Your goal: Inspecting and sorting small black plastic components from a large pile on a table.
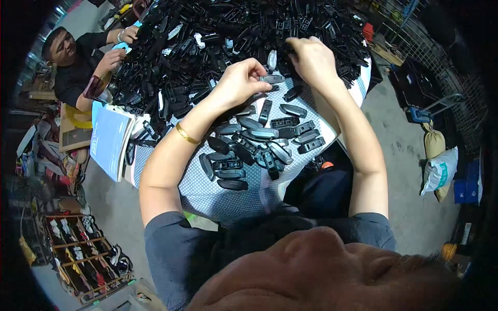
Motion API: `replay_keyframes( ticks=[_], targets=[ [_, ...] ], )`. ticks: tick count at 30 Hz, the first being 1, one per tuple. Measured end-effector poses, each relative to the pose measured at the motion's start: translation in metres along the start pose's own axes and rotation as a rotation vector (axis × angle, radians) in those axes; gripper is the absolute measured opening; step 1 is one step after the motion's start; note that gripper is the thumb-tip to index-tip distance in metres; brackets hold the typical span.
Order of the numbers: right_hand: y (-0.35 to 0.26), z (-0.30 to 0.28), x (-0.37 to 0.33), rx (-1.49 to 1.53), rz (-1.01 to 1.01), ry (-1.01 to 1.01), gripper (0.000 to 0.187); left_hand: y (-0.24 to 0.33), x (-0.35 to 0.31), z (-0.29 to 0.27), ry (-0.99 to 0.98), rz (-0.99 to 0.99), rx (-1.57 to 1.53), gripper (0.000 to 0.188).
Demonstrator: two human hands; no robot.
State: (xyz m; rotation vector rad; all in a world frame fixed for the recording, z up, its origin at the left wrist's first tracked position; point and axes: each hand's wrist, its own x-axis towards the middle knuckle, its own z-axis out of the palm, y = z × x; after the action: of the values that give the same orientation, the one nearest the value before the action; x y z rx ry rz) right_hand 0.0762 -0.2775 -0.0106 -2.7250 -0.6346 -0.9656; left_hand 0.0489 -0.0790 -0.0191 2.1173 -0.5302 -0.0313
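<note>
My left hand (239, 84) is closed, pinching a small oval grey plastic piece (272, 79) between thumb and fingertips. To the right, my right hand (314, 58) hovers at the near edge of a large heap of black plastic pieces (223, 26). Its thumb and forefinger are apart, with nothing visible between them; the other fingertips are partly hidden. Below my hands, several elongated grey and black plastic pieces (264, 133) lie in a loose group on the patterned tablecloth (202, 194). One dark piece (293, 93) rests just under my right wrist.
A co-worker (78, 62) sits at the left with both hands at the heap. A blue-covered book (110, 137) stands at the table's left edge. Sacks (440, 168) and a blue box (467, 182) are on the floor at right; a divided rack (85, 249) is at lower left.
</note>
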Motion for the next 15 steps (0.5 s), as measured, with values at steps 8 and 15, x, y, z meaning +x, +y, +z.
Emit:
replay_keyframes(
  ticks=[8, 15],
  targets=[
    [-0.025, -0.011, -0.016, 1.289, 0.265, -0.014, 0.037, 0.011, 0.0, 0.001, 0.042, -0.07, -0.721, 0.039],
    [-0.032, -0.005, -0.027, 1.15, 0.326, -0.089, 0.032, 0.009, 0.002, 0.002, 0.201, 0.035, -0.849, 0.045]
  ],
)
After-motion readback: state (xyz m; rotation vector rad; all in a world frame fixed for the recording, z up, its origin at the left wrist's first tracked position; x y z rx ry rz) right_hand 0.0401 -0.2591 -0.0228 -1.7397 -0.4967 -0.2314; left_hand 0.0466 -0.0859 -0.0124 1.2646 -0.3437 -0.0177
